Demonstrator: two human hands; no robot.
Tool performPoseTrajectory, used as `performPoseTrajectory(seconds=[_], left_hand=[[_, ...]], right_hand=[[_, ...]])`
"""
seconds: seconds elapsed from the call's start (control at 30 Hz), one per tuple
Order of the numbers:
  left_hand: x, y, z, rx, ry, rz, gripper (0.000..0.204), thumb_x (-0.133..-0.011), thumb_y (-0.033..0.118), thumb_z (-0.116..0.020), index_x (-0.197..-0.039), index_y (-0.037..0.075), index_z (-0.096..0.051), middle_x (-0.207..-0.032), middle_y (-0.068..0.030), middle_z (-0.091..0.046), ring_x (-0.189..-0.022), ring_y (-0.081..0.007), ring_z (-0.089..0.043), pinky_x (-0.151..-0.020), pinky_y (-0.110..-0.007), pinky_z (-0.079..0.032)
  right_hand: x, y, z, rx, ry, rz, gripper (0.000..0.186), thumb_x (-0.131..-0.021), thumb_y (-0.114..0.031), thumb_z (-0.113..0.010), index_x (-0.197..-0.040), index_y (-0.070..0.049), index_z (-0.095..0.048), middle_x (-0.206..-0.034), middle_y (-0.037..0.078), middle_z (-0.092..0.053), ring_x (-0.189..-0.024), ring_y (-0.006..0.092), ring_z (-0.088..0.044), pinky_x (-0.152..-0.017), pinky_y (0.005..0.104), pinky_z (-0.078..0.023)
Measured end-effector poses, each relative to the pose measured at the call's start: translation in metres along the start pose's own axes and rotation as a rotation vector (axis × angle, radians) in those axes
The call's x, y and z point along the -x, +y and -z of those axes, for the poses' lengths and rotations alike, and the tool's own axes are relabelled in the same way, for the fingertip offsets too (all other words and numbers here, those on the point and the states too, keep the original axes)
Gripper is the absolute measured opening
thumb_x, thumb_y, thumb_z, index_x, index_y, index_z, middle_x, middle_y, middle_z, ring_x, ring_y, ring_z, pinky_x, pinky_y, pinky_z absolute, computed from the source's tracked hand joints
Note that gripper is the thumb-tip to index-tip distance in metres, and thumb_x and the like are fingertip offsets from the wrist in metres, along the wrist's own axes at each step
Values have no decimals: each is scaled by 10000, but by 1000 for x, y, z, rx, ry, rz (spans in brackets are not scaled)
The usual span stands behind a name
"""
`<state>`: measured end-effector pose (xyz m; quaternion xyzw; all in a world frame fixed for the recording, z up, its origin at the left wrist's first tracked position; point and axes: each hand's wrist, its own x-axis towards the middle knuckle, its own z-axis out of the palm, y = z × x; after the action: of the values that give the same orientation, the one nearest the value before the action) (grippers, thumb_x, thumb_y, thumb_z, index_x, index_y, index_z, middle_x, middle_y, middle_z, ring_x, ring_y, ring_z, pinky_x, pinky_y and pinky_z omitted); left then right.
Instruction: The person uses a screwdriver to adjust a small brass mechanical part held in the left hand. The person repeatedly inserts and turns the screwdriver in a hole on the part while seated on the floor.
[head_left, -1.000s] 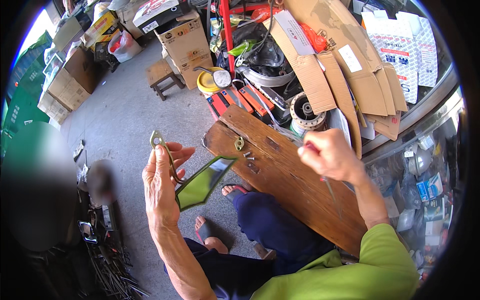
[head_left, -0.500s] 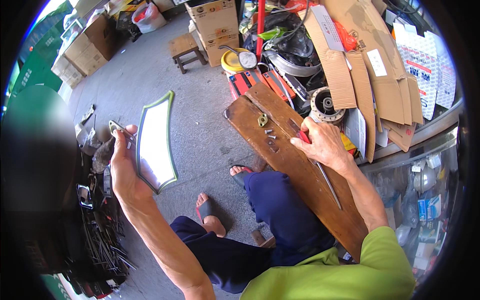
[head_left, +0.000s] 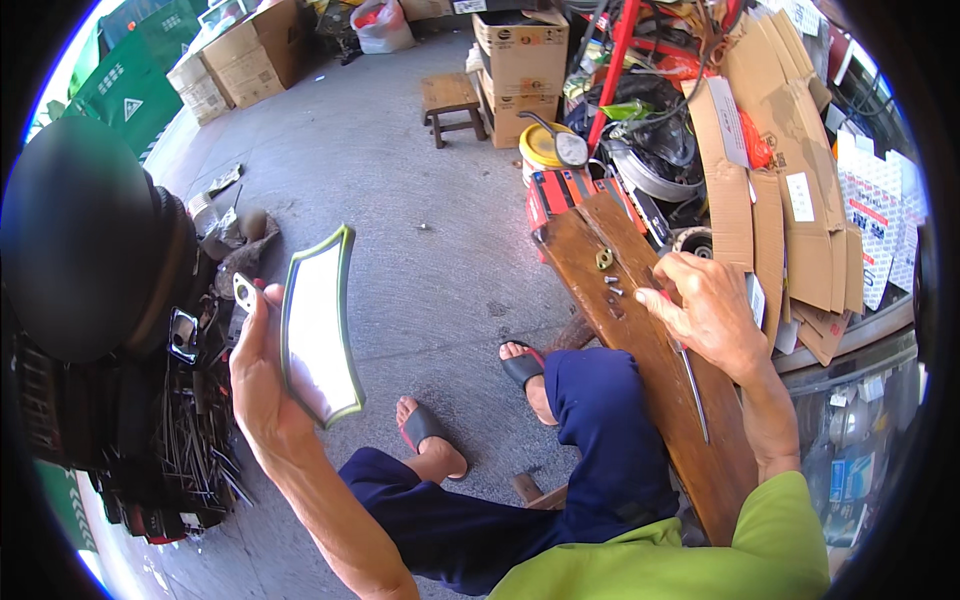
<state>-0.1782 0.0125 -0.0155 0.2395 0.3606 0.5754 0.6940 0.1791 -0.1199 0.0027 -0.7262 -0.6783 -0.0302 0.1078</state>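
Note:
My left hand (head_left: pixel 268 385) is closed on a mirror (head_left: pixel 318 325), a bright, curved-sided pane with a green rim, held upright above the floor. Near that thumb, a small metal flange plate (head_left: pixel 244 292) with a hole sticks out. My right hand (head_left: pixel 715 312) is curled over the red handle of a screwdriver (head_left: pixel 691 392), whose shaft lies along a wooden bench (head_left: pixel 725 480). The hand hides most of the handle. Just beyond it on the bench sit a brass-coloured flange (head_left: pixel 604 259) and a couple of small screws (head_left: pixel 613 286).
Metal rods and parts (head_left: pixel 195 430) are heaped at left beside a dark rounded object (head_left: pixel 85 240). A low wooden stool (head_left: pixel 452 97) and cardboard boxes (head_left: pixel 522 55) stand far off. Flattened cardboard (head_left: pixel 790 190) leans at right. A yellow-lidded bucket (head_left: pixel 545 148) stands beyond the bench.
The whole view has shifted, so bench and stool appear further right. The mirror stays in my left hand, slightly turned. My right hand remains over the screwdriver handle, covering more of it.

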Motion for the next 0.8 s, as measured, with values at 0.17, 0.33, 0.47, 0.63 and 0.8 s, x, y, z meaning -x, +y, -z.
performPoseTrajectory(seconds=[0.17, 0.33, 0.47, 0.63, 0.8], left_hand=[[55, 6, 18, -43, 88, 1, 253, -977, 290, -421, -965, 70, -545, -762, -104, -629, -628, -165, -623, -536, -265, -521], [91, -35, 70, 61, 260, 1, 248, -978, 267, -433, -958, 43, -539, -663, -81, -566, -548, -140, -542, -499, -259, -466], [125, -52, 116, -85, 255, -208, 488, -919, 322, -557, -1276, 0, -470, -1149, -175, -534, -1038, -223, -514, -915, -307, -424], [104, -32, 92, -60, 470, -40, 284, -984, 280, -432, -1027, 23, -545, -796, -97, -567, -732, -183, -555, -675, -313, -484], [79, -52, 76, -342, 708, 39, 299, -987, 273, -407, -940, 8, -538, -723, -124, -573, -683, -218, -576, -666, -355, -500]], right_hand=[[-38, -37, 11, 5, -53, 251, 299, -812, -305, -647, -739, -25, -569, -677, 140, -604, -645, 324, -604, -589, 410, -447], [-123, -67, -36, 163, -350, 350, 333, -800, -330, -622, -695, -15, -596, -712, 174, -622, -731, 344, -620, -669, 444, -454], [-194, -96, -101, 223, -427, 462, 198, -710, -196, -651, -720, 1, -662, -792, 226, -655, -813, 342, -655, -698, 467, -499], [-269, -104, -229, 308, -451, 404, 181, -688, -123, -633, -827, -26, -696, -882, 172, -684, -877, 313, -667, -751, 432, -525], [-316, -94, -369, 232, -574, 336, 157, -692, -80, -616, -815, -32, -700, -879, 161, -688, -876, 293, -672, -760, 422, -533]])
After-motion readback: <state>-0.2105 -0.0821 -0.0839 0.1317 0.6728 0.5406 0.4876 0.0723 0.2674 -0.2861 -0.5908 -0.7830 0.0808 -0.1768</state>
